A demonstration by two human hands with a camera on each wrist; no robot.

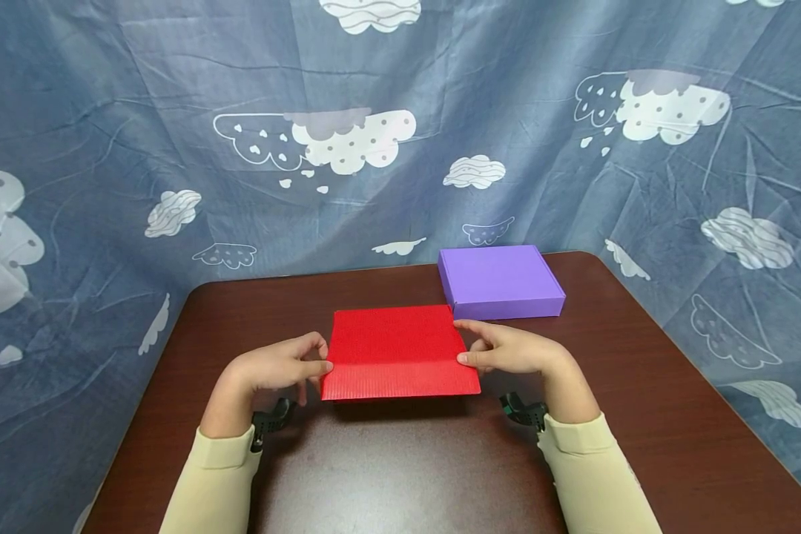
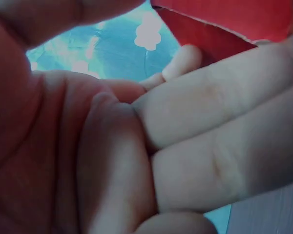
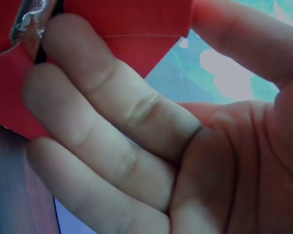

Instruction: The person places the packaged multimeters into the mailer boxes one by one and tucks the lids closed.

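A red cardboard box (image 1: 397, 341) is between my two hands, its near part a ribbed flap bent downward. My left hand (image 1: 277, 365) grips its left side, thumb on the near left corner. At the opposite side my right hand (image 1: 507, 348) holds the box, thumb on the right edge and index finger stretched to the far corner. Red cardboard panels (image 2: 224, 29) show past the fingers in the left wrist view. In the right wrist view, a shiny silvery thing (image 3: 33, 19) lies by the red cardboard (image 3: 141, 19) near my fingertips; its kind is unclear.
A closed purple box (image 1: 503, 278) lies at the back right of the dark brown table (image 1: 374, 475), close behind the red box's far right corner. A blue cloud-patterned curtain (image 1: 347, 222) hangs along the table's back and sides.
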